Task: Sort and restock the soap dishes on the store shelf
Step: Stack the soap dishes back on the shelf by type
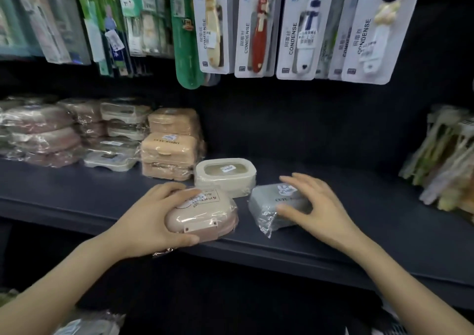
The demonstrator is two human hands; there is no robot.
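Observation:
My left hand [156, 214] grips a wrapped pink-beige oval soap dish [202, 212] at the front edge of the dark shelf [77, 196]. My right hand [315, 203] rests on a wrapped grey-green soap dish [266, 206] lying flat on the shelf, thumb on its front and fingers over its top. A cream soap dish [225, 176] with a price label sits just behind both. Stacks of peach soap dishes [169, 143], grey-white ones [120, 134] and pink ones [41, 134] stand at the left rear.
Carded toothbrush packs [295, 26] hang above the shelf. Bundled toothbrushes [446, 170] lie at the shelf's right end. A wrapped item [89, 324] shows at the bottom left, below the shelf. Bare shelf surface stretches between the grey-green dish and the bundles.

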